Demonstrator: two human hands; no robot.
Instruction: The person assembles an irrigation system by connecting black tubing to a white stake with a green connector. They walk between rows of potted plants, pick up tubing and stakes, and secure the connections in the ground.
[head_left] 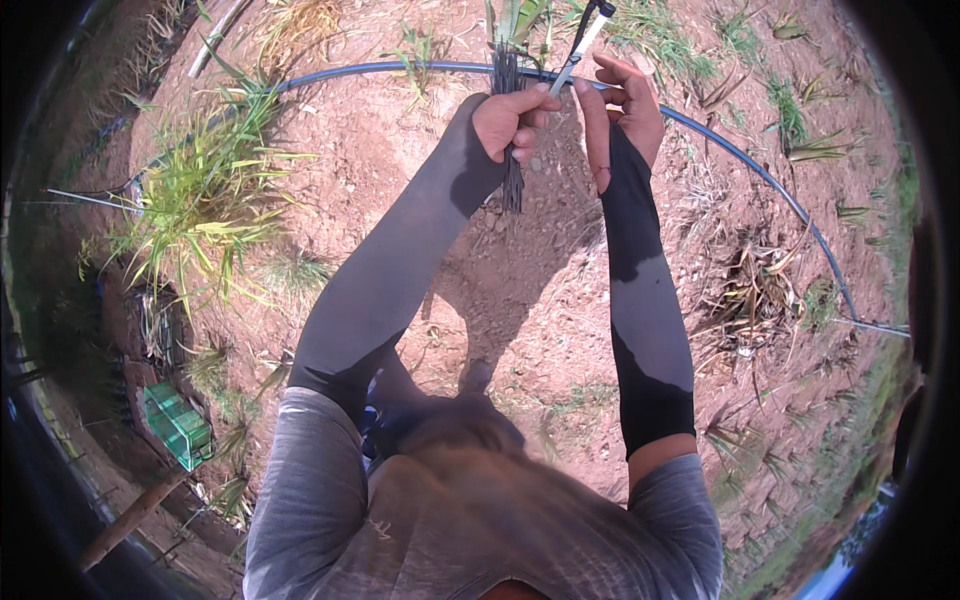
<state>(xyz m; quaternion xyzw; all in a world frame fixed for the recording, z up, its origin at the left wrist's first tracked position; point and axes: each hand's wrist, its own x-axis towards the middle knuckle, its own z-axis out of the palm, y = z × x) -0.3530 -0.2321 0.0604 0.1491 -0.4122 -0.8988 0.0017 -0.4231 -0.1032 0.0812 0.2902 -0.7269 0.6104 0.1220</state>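
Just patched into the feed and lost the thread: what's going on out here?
A person stands on bare reddish soil with both arms out. The left hand grips a bundle of thin dark sticks, held upright. The right hand pinches a slim white tube with a black tip at its lower end, beside the bundle. A black hose curves across the ground just beyond, among grass tufts.

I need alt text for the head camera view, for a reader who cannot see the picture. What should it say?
Seen from above, a person's left hand grips a bundle of thin dark sticks while the right hand pinches a slim white stick with a black tip. Both forearms wear dark sleeves. Below lie reddish bare soil, a curved black hose and grass tufts.
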